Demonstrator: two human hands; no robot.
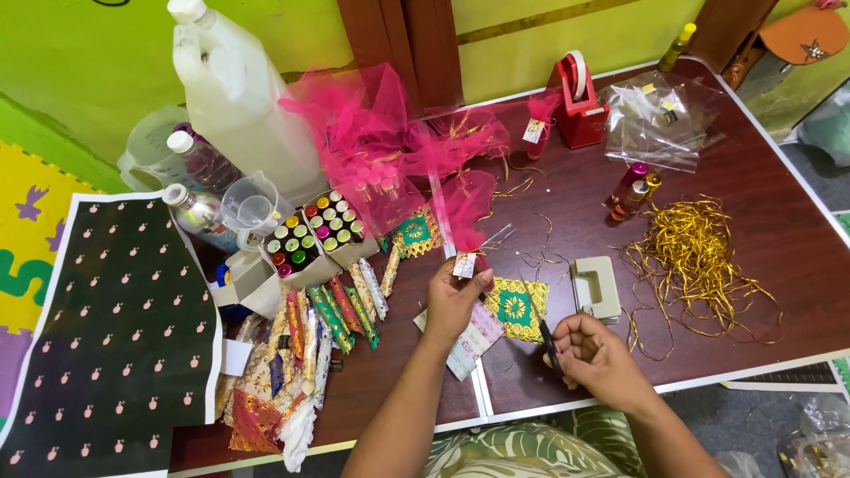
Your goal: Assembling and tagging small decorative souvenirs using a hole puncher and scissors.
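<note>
Head view: left hand (453, 296) pinches pink tulle favour (467, 232); right hand (595, 356) grips scissors (547, 336) nr table edge (567, 405).

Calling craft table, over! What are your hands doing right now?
Left hand pinching pink net-wrapped favour by its small tag. Right hand gripping dark scissors. Hole punch and gold shred lying beside.
</note>
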